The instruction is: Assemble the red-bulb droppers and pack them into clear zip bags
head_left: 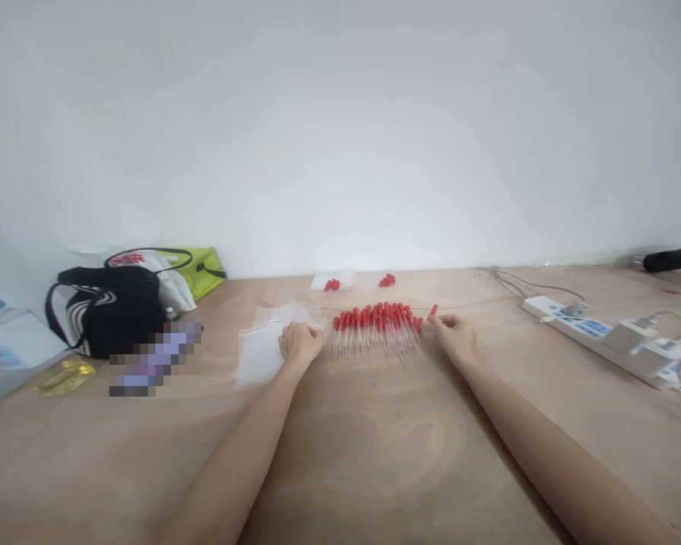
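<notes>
A row of droppers (374,318) with red bulbs and thin clear stems lies on the wooden table, bulbs toward the wall. At the row's left end is my left hand (302,342), its fingers closed in a pinch. Something thin and clear shows at those fingertips, too faint to name. Beneath and beside that hand, clear zip bags (261,352) lie overlapping. My right hand (455,334), just right of the row, pinches a dropper by its red bulb (433,309); the stem is hidden or too faint to see.
Behind the row are two small clusters of red bulbs (332,285), with clear bags (318,281) by the left one. On the left stand a black bag (122,310), a green bag (207,276) and a roll of yellow tape (65,376). A power strip (595,333) with cables lies right.
</notes>
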`<action>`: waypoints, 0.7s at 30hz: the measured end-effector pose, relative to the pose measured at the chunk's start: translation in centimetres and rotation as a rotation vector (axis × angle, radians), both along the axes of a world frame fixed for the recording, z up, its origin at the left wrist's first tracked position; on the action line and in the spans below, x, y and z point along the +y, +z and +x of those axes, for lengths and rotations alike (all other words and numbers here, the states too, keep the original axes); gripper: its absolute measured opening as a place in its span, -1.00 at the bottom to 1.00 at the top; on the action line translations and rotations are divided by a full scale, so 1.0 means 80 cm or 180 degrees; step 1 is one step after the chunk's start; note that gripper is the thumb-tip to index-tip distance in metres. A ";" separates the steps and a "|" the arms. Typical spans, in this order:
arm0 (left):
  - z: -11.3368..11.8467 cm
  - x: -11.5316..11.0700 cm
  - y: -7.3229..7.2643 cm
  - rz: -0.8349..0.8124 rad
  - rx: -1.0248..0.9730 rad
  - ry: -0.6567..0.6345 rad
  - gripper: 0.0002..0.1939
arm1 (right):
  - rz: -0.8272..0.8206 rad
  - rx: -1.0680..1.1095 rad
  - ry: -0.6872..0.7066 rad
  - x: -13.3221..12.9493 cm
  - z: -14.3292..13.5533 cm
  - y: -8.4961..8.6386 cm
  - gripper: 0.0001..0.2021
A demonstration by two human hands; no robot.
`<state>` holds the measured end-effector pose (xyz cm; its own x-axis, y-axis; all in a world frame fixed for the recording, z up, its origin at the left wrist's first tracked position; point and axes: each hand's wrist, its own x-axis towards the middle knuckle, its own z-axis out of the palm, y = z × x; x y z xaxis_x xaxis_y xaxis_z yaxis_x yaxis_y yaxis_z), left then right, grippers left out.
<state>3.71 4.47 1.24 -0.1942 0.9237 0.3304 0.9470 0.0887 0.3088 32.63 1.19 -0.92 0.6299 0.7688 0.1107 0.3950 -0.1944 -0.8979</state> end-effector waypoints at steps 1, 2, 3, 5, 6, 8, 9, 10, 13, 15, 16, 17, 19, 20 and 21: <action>0.000 0.000 0.002 0.0080 -0.0035 -0.0003 -0.82 | 0.0200 0.0098 0.0026 -0.003 -0.003 0.000 -0.75; 0.001 -0.001 0.004 0.0172 -0.0074 -0.0020 -0.82 | 0.0378 0.0182 0.0104 -0.007 -0.008 0.000 -0.76; 0.001 -0.003 0.006 0.0267 -0.0119 -0.0062 -0.82 | 0.0535 0.0253 0.0231 -0.010 -0.013 0.000 -0.77; 0.003 -0.008 0.009 0.0425 -0.0220 -0.0240 -0.84 | 0.0840 0.0296 0.0592 -0.016 -0.025 -0.002 -0.79; 0.004 -0.013 0.009 0.0474 -0.0270 -0.0367 -0.84 | 0.1003 0.0232 0.0814 -0.019 -0.031 -0.003 -0.80; 0.004 -0.025 0.005 0.0517 -0.0355 -0.0684 -0.84 | 0.1343 -0.0081 0.1305 -0.025 -0.043 -0.004 -0.78; 0.004 -0.033 0.001 0.0545 -0.0381 -0.0887 -0.83 | 0.1471 -0.0301 0.1559 -0.029 -0.050 -0.004 -0.75; 0.003 -0.041 -0.003 0.0579 -0.0394 -0.1118 -0.83 | 0.1552 -0.0535 0.1799 -0.033 -0.056 -0.004 -0.73; -0.001 -0.064 -0.017 0.0921 -0.0325 -0.2130 -0.80 | 0.1592 -0.1093 0.2270 -0.046 -0.074 -0.002 -0.77; -0.002 -0.076 -0.020 0.0970 -0.0263 -0.2372 -0.80 | 0.1573 -0.1246 0.2408 -0.054 -0.084 -0.001 -0.80; -0.001 -0.080 -0.020 0.0945 -0.0238 -0.2435 -0.80 | 0.1578 -0.1263 0.2456 -0.058 -0.089 0.000 -0.80; 0.001 -0.083 -0.019 0.0914 -0.0225 -0.2494 -0.80 | 0.1589 -0.1260 0.2506 -0.060 -0.092 0.000 -0.80; 0.005 -0.087 -0.016 0.0863 -0.0207 -0.2602 -0.79 | 0.1606 -0.1237 0.2601 -0.062 -0.096 0.000 -0.80; 0.008 -0.088 -0.014 0.0851 -0.0198 -0.2646 -0.79 | 0.1603 -0.1229 0.2638 -0.063 -0.097 0.000 -0.80; 0.010 -0.088 -0.013 0.0850 -0.0193 -0.2681 -0.79 | 0.1591 -0.1229 0.2669 -0.063 -0.097 0.000 -0.80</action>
<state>4.49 -2.57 0.23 0.4913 0.6613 0.5668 0.6466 -0.7129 0.2713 24.91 -3.86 -0.93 -0.2292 0.7537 0.6159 0.5082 0.6323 -0.5847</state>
